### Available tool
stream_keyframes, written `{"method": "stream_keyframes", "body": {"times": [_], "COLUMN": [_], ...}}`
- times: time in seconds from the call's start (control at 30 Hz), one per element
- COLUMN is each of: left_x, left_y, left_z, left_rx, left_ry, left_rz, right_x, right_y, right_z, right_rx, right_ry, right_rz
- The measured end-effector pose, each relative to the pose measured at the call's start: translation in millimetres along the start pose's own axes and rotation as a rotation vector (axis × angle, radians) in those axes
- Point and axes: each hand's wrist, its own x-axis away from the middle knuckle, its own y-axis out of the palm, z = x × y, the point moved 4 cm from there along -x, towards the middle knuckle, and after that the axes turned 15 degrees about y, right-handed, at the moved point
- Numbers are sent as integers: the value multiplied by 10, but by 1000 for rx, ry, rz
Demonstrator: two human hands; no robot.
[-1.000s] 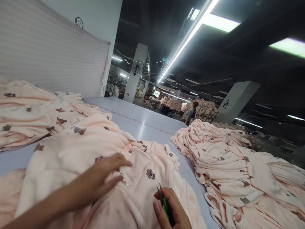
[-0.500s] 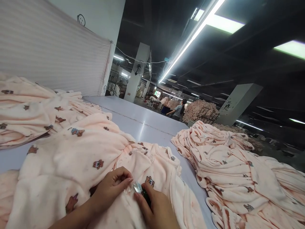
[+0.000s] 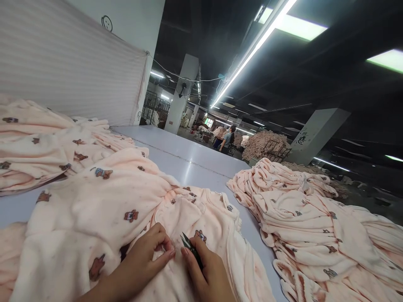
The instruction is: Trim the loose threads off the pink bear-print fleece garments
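Note:
A pale pink fleece garment [image 3: 94, 205] with printed brown bears lies spread in front of me, gathered at a seam near its middle. My left hand [image 3: 147, 256] is closed in a pinch on a small bit of the garment's fabric; the fingertips hide most of that bit. In my right hand [image 3: 209, 272] is a pair of thread snips [image 3: 193, 251] with a dark handle. Their pointed blades tilt up and left, a little apart from my left fingertips, just above the cloth.
Similar fleece garments are heaped at the left [image 3: 47, 147] and stacked at the right [image 3: 302, 218] on the pale table [image 3: 163, 144]. A striped cloth [image 3: 78, 71] hangs at the left. Farther off, a person [image 3: 227, 140] stands near a large pile of fabric [image 3: 266, 144].
My left fingertips have dropped slightly. The snips have turned, so their blades show narrower and point more upward. The distant person has shifted left and stands more upright.

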Motion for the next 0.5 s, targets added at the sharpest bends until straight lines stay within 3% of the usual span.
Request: {"method": "stream_keyframes", "body": {"times": [0.3, 0.5], "left_x": [-33, -34], "left_y": [-86, -73], "left_z": [-213, -255], "left_rx": [235, 315], "left_ry": [-126, -131], "left_rz": [-13, 13], "right_x": [-29, -14], "right_y": [107, 86], "right_z": [59, -99], "right_rx": [300, 563], "right_ry": [63, 135], "right_rz": [-141, -69]}}
